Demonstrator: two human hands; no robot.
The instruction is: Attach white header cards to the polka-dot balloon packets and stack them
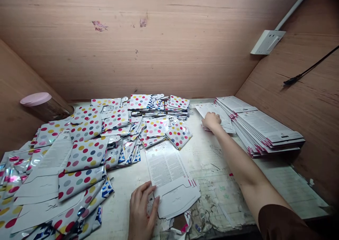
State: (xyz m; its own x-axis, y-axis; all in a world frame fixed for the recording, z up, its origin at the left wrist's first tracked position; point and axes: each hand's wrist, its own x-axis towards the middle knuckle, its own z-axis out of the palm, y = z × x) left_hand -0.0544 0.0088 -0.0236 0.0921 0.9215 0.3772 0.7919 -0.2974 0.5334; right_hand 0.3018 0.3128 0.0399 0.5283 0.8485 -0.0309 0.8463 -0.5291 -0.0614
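My left hand [143, 209] lies at the near edge of the table with thumb and fingers apart, its fingertips against the left edge of a small stack of flat white printed cards [169, 167]. Rounded flaps on these cards point towards me. Farther back, my right arm reaches across to another few printed cards [225, 118]. There my right hand [212, 121] has its fingers curled down on the cards' left part; the fingertips are partly hidden. Left of both hands lie many folded foil packets with coloured dots [86, 153], heaped and overlapping.
A thick fanned pile of printed cards [270, 125] stands at the right. A clear jar with a pink lid [35, 99] leans at the left wall. A white socket box [268, 42] and a black cable [293, 80] are on the right. Torn paper [181, 222] lies near the front edge.
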